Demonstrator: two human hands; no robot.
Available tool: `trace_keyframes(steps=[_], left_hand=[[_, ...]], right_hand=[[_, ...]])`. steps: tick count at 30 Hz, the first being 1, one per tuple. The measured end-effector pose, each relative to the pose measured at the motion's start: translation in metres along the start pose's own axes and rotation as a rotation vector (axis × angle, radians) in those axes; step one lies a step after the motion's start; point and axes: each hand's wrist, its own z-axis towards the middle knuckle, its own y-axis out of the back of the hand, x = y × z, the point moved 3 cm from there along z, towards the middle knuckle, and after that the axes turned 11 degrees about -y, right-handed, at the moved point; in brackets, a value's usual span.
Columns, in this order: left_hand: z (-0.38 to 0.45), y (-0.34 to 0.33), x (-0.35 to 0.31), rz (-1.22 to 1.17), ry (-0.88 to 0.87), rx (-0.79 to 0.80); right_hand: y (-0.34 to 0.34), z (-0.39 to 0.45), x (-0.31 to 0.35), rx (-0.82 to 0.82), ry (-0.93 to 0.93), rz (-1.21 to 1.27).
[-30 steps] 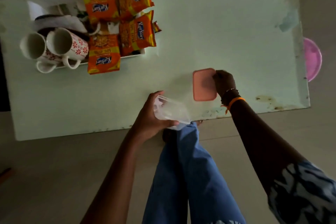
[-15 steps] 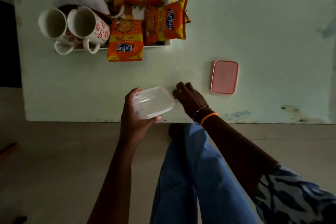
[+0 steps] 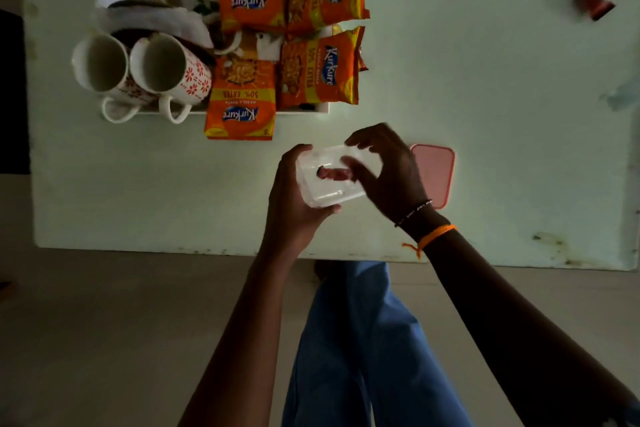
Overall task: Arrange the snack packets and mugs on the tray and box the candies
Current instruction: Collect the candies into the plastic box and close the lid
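My left hand (image 3: 290, 196) grips a clear plastic box (image 3: 320, 192) above the near part of the table. A reddish candy (image 3: 331, 173) lies inside the box. My right hand (image 3: 393, 178) hovers over the box's right side with its fingers spread and its thumb tip beside the candy. The box's pink lid (image 3: 437, 172) lies flat on the table, partly behind my right hand. A white tray (image 3: 322, 108) at the back left holds two floral mugs (image 3: 104, 62) (image 3: 171, 70) lying on their sides and several orange snack packets (image 3: 242, 97). Another red candy (image 3: 593, 3) sits at the far right.
The pale green table (image 3: 485, 97) has stained patches near its right and front edges. A white cloth (image 3: 156, 19) rests on a dark dish behind the mugs. My blue-trousered leg (image 3: 349, 340) stands on the floor below the table edge.
My left hand raised the clear box further over the table. My right hand left the table surface and came over the box, where a candy now lies. The view shifted closer.
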Motion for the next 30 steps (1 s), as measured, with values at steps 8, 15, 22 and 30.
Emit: trace_keyframes(steps=[8,15,22,30], left_hand=[[0.018,-0.002,0.004,0.032,-0.019,0.028],[0.029,-0.004,-0.001,0.02,-0.043,0.024],[0.035,-0.015,-0.007,0.012,-0.057,0.039],[0.051,-0.048,-0.034,-0.016,-0.091,0.067]], right_hand=[[-0.008,0.114,-0.039,0.163,-0.082,-0.415],[-0.01,0.13,-0.054,0.095,0.031,-0.638],[0.037,0.069,-0.051,-0.207,-0.113,-0.08],[0.056,0.028,-0.04,-0.03,-0.058,-0.09]])
